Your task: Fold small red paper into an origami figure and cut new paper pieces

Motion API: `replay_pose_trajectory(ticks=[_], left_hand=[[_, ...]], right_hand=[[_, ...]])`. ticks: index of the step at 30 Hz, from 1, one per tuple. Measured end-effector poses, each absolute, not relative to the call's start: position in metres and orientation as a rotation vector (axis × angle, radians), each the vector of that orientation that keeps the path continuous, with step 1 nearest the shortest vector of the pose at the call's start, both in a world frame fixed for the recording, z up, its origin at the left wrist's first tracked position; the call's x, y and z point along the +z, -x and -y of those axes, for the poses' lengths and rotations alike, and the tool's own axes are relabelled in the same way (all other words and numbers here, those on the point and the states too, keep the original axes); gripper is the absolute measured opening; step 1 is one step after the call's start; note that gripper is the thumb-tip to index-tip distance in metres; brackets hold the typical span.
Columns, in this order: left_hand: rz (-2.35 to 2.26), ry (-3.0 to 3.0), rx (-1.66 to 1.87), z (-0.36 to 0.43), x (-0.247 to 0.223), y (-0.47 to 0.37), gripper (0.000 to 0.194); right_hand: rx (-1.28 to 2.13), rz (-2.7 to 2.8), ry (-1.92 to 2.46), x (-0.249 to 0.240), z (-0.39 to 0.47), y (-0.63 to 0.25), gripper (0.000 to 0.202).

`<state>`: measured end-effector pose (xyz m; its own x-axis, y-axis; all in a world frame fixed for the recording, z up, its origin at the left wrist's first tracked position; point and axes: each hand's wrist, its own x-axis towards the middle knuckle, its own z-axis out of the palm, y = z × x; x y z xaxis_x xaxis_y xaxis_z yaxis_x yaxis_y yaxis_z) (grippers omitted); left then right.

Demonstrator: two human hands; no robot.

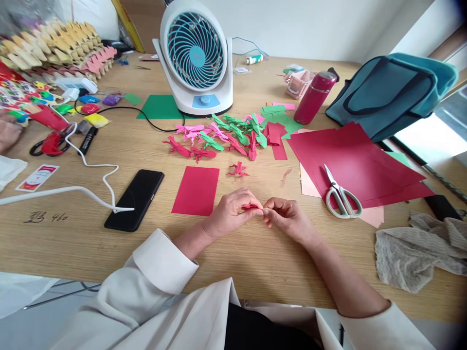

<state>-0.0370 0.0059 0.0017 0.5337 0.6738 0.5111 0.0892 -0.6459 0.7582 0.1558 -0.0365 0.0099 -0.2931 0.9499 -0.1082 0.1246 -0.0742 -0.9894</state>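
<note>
Between my fingertips is a small piece of folded red paper (pixel 250 207), mostly covered by the hands. My left hand (pixel 233 209) is closed around it in a pinch. The fingers of my right hand (pixel 286 218) pinch at its right end, meeting the left fingertips. Just beyond the hands lies a small red folded paper figure (pixel 238 169). A red paper rectangle (pixel 196 191) rests flat to the left of my left hand. Farther back is a heap of folded paper figures (pixel 235 130) in green, pink and red.
White-handled scissors (pixel 342 199) lie on large red sheets (pixel 359 165) at right. A black phone (pixel 134 200) with a white cable sits at left. A fan (pixel 197 58), a red bottle (pixel 315 97) and a teal bag (pixel 390 92) stand behind. Another person's hand (pixel 8 132) shows at far left.
</note>
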Motion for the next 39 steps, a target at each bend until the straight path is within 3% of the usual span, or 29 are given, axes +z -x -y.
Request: replay_pose_trajectory(ticks=[7, 16, 28, 39], left_hand=[[-0.677, -2.020, 1.066, -0.004, 0.001, 0.035, 0.010], [-0.743, -1.925, 1.021, -0.004, 0.009, 0.035, 0.011], [-0.764, -1.922, 1.039, -0.003, 0.005, 0.033, 0.011], [-0.782, -2.026, 1.076, -0.004, 0.004, 0.034, 0.010]], right_hand=[[1.223, 1.567, 1.261, 0.003, 0.041, -0.155, 0.034], [1.513, 1.343, 1.172, 0.010, 0.035, -0.151, 0.035], [1.294, 1.403, 1.242, -0.003, 0.038, -0.148, 0.033], [1.429, 1.334, 1.248, 0.005, 0.035, -0.150, 0.042]])
